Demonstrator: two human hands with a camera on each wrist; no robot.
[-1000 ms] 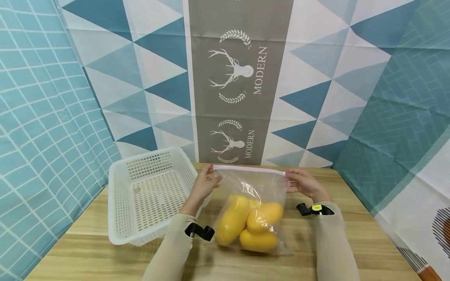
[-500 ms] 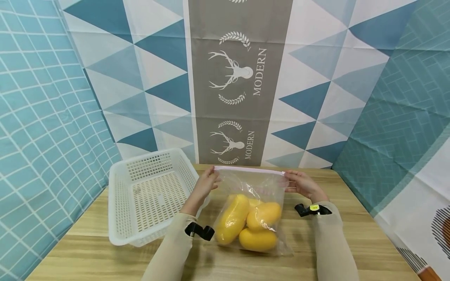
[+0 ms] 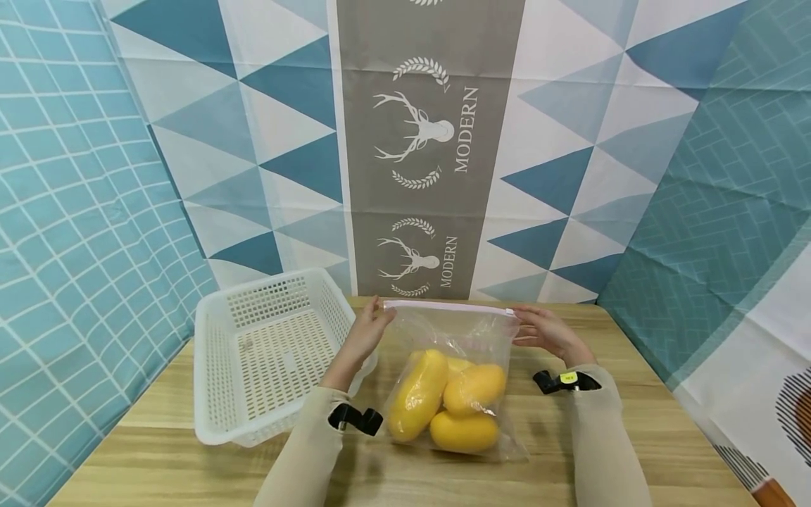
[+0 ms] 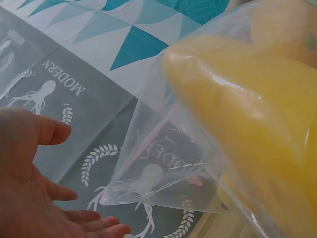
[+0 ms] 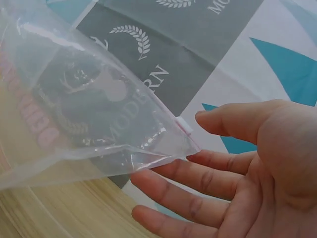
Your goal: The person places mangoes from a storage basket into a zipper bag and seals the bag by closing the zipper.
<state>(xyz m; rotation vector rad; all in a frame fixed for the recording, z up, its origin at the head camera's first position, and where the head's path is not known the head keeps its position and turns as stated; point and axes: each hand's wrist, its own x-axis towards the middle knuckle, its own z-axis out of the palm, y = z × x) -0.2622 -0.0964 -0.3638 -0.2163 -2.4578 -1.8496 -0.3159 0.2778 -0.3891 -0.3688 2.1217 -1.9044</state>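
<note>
A clear plastic zip bag (image 3: 453, 373) holding smooth yellow oval fruits (image 3: 443, 401) stands on the pale wooden worktop (image 3: 633, 429). The left hand (image 3: 370, 331) and right hand (image 3: 545, 329), fingers spread and relaxed, touch its top corners. A white perforated plastic basket (image 3: 218, 373) sits just left.

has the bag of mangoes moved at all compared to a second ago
No. The bag stands on the same spot of the table, beside the white basket.
</note>
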